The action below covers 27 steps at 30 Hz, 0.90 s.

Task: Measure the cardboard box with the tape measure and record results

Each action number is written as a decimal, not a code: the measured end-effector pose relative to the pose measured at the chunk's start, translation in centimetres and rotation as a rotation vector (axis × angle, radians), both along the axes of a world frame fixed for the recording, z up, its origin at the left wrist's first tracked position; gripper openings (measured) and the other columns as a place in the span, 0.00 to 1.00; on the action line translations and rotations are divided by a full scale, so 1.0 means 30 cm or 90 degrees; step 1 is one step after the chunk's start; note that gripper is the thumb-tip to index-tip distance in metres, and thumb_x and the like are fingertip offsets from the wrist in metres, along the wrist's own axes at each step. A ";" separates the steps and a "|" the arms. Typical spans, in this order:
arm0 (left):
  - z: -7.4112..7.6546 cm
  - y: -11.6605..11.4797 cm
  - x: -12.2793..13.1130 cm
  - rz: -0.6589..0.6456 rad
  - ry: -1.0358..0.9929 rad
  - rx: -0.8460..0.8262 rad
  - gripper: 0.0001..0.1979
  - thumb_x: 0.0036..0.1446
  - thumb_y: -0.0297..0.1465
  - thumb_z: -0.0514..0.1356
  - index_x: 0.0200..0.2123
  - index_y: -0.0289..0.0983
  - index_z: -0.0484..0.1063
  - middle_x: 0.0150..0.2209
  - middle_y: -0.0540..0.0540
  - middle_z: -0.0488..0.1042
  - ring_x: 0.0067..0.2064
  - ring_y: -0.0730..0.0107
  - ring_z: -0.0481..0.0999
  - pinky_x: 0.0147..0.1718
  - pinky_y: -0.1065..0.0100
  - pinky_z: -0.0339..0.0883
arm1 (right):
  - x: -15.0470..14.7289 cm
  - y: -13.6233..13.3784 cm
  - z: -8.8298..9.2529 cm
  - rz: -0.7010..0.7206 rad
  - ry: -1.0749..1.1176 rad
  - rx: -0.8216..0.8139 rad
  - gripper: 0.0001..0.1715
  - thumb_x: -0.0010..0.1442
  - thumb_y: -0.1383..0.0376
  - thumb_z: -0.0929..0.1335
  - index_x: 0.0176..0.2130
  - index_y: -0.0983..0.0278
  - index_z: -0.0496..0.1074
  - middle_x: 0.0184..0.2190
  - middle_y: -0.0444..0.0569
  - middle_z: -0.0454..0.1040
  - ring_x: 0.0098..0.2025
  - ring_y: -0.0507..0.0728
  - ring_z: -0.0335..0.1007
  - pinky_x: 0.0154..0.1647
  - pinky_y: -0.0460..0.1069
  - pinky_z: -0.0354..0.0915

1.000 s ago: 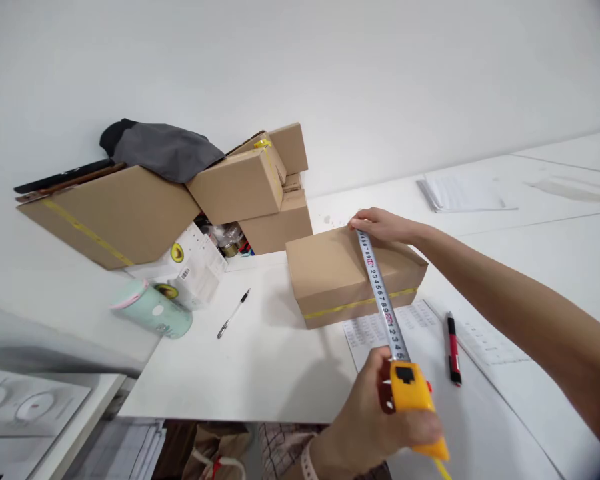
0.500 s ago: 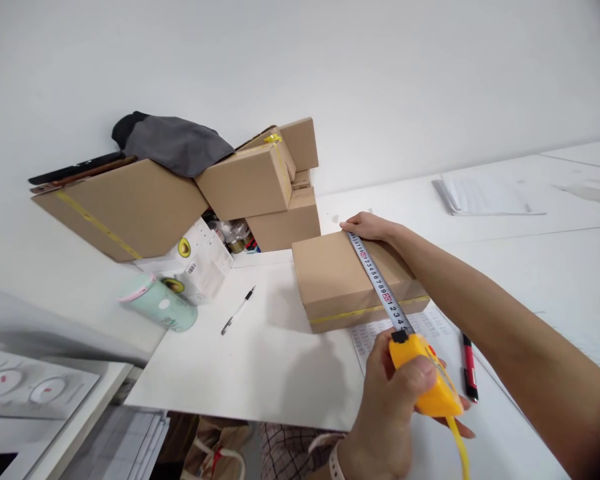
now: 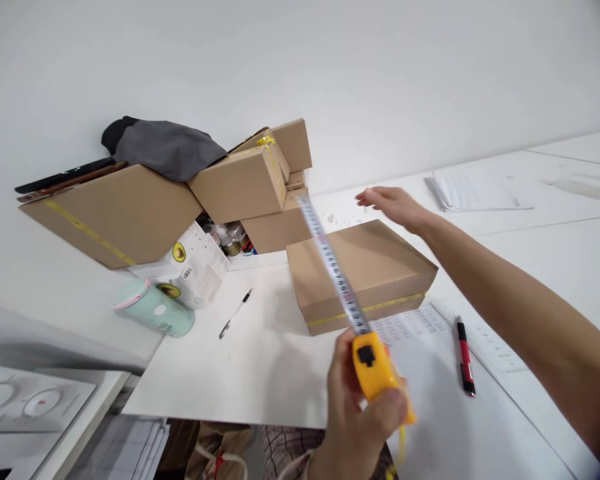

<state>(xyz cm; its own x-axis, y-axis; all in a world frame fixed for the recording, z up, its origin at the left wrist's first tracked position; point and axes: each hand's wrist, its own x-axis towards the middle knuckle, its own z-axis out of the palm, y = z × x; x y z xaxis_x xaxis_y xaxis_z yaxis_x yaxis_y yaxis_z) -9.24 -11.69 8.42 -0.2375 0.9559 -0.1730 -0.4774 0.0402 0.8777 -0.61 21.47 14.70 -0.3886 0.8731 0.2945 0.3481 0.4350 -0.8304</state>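
Observation:
My left hand is closed around a yellow tape measure near the front of the table. Its metal blade, partly blurred, extends up and to the left over a closed cardboard box with a yellow stripe along its side. The blade's far end is free. Beyond the box's far edge, my right hand hangs in the air with fingers stretched out and nothing in it. A printed sheet lies beside the box, and a red and black pen is to its right.
Several cardboard boxes are stacked at the back left, with a grey cloth on top. A mint-green cylindrical case, a white avocado-print box and a clear pen are at left. Papers lie at the back right.
My right hand has let go of the blade's end and risen off the box. My left hand has moved left with the tape measure, and the blade has swung left.

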 end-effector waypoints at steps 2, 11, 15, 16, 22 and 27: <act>-0.027 -0.035 -0.064 0.121 0.095 0.010 0.42 0.41 0.46 0.76 0.57 0.40 0.65 0.44 0.42 0.75 0.42 0.58 0.79 0.36 0.66 0.77 | 0.103 -0.039 -0.005 -0.167 -0.032 0.018 0.25 0.68 0.48 0.60 0.40 0.61 0.78 0.38 0.53 0.81 0.42 0.61 0.76 0.42 0.53 0.66; -0.095 0.043 -0.226 0.217 0.215 0.026 0.32 0.46 0.46 0.73 0.51 0.39 0.70 0.39 0.46 0.73 0.35 0.68 0.74 0.30 0.70 0.73 | 0.338 -0.318 -0.222 -0.147 -0.117 -0.050 0.34 0.68 0.42 0.56 0.56 0.56 0.75 0.35 0.51 0.80 0.35 0.62 0.75 0.41 0.57 0.68; -0.018 0.106 -0.285 0.196 0.214 0.074 0.30 0.47 0.44 0.72 0.50 0.41 0.68 0.37 0.49 0.72 0.32 0.68 0.75 0.26 0.71 0.72 | 0.302 -0.344 -0.152 -0.156 -0.088 0.051 0.31 0.60 0.42 0.65 0.56 0.55 0.75 0.36 0.48 0.79 0.37 0.62 0.74 0.35 0.54 0.68; 0.010 0.126 -0.307 0.188 0.214 0.085 0.29 0.47 0.44 0.71 0.50 0.41 0.68 0.37 0.49 0.72 0.32 0.67 0.76 0.25 0.70 0.72 | 0.289 -0.336 -0.119 -0.159 -0.080 0.050 0.31 0.59 0.42 0.67 0.53 0.55 0.77 0.36 0.49 0.79 0.37 0.62 0.74 0.33 0.53 0.68; 0.121 0.189 -0.358 0.155 0.269 0.118 0.27 0.51 0.45 0.70 0.50 0.40 0.68 0.40 0.47 0.71 0.32 0.68 0.76 0.22 0.71 0.71 | 0.193 -0.199 0.001 -0.223 -0.188 0.163 0.25 0.61 0.43 0.65 0.33 0.58 0.78 0.41 0.53 0.79 0.43 0.66 0.74 0.39 0.58 0.68; 0.059 0.112 -0.213 -0.029 0.178 0.130 0.31 0.47 0.45 0.73 0.51 0.40 0.69 0.38 0.47 0.71 0.31 0.72 0.71 0.26 0.71 0.72 | 0.096 -0.130 -0.003 -0.139 -0.244 0.325 0.21 0.67 0.57 0.58 0.39 0.59 0.77 0.45 0.54 0.80 0.46 0.66 0.74 0.45 0.59 0.67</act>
